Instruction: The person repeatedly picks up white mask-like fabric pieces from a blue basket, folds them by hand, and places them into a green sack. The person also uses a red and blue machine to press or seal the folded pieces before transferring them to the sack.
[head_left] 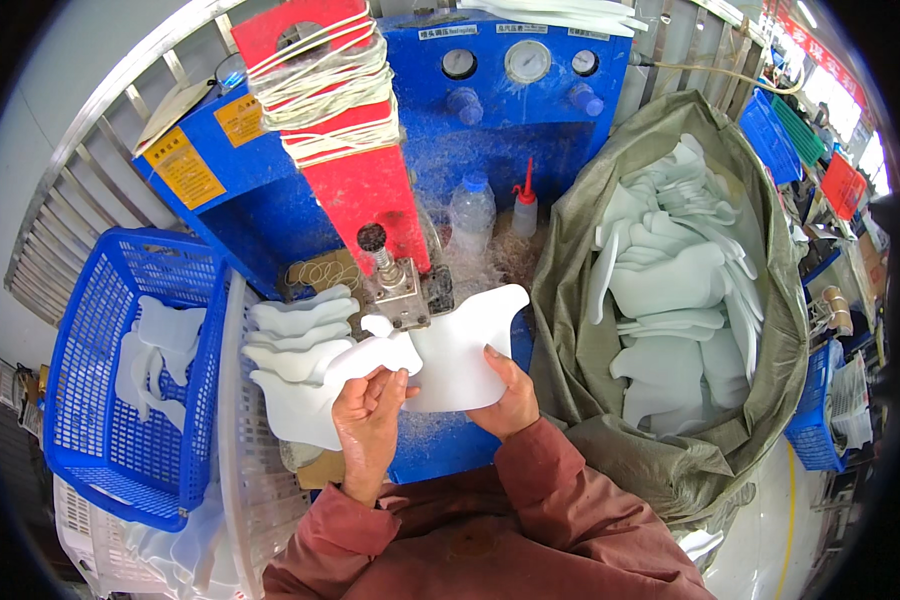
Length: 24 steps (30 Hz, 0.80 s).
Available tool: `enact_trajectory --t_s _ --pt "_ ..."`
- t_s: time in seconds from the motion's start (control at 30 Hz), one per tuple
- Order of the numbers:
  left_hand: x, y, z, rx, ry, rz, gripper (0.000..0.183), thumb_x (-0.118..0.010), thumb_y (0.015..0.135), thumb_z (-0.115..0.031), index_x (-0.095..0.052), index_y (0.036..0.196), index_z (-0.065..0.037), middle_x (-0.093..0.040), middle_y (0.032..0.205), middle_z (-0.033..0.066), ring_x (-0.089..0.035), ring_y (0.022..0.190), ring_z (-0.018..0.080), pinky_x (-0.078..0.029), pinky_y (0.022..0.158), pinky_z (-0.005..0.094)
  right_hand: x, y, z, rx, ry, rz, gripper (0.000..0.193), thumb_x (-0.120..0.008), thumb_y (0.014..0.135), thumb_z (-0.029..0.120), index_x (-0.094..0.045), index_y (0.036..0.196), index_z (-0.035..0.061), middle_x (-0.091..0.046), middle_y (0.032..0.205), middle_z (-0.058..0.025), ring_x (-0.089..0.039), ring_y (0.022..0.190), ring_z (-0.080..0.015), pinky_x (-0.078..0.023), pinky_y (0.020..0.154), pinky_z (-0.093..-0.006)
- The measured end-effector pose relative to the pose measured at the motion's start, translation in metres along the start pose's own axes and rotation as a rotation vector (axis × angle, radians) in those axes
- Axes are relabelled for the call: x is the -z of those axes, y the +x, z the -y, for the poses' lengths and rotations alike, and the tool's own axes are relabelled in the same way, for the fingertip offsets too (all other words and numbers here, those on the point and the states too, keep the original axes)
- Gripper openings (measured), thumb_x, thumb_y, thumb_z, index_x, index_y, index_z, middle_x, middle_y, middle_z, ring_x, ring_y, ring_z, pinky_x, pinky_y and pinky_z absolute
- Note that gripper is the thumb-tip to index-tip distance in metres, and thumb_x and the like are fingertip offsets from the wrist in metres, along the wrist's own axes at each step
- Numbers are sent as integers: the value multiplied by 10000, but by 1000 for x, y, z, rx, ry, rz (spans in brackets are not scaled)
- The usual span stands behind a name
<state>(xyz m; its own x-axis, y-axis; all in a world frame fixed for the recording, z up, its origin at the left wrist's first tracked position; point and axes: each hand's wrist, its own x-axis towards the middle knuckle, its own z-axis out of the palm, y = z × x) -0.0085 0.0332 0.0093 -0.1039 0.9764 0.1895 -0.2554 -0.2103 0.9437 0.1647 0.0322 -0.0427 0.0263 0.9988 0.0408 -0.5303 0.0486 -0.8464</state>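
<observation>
A white, smooth, curved sheet piece (460, 360) with a wavy outline lies under the metal head (402, 295) at the end of a red machine arm (355, 180). My right hand (510, 398) grips its right edge, thumb on top and fingers mostly beneath. At its left side my left hand (370, 425) pinches the near edge between thumb and fingertips. A narrower white part (385, 355) shows just above my left fingers; whether it belongs to the same piece I cannot tell. Several similar white pieces (295, 330) lie overlapping left of the head.
A blue basket (220, 330) with white pieces stands at the left, beside a translucent crate (245, 480). On the right, a green sack (580, 330) holds many white pieces. Behind the head stand a plastic bottle (472, 215), a red-tipped squeeze bottle (525, 212) and the blue machine housing (410, 60) with gauges.
</observation>
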Motion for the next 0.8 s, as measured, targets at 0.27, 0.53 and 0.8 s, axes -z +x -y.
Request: enact_trajectory --t_s 0.27,0.53,0.8 --pt "3 3 -3 46 17 -14 155 -672 973 -10 -627 1115 32 -637 916 46 -630 836 115 -643 744 344 -2 8 0 -249 606 -51 200 -547 1019 9 -654 1188 5 -704 1098 -71 -680 1030 -193 -529 925 -317" --pt "2 10 4 71 -20 6 121 -662 984 -26 -626 1089 23 -651 931 49 -648 868 121 -642 748 340 8 16 -15 -161 535 -172 317 -686 903 -31 -638 1215 -2 -706 1127 -94 -690 1046 -205 -542 931 -315" --pt "2 9 3 65 -23 31 116 -657 986 -27 -622 1087 17 -667 949 50 -656 882 127 -641 753 350 8 16 -1 -229 774 -23 401 -701 895 -29 -597 1282 -18 -700 1152 -90 -689 1075 -215 -543 945 -330"
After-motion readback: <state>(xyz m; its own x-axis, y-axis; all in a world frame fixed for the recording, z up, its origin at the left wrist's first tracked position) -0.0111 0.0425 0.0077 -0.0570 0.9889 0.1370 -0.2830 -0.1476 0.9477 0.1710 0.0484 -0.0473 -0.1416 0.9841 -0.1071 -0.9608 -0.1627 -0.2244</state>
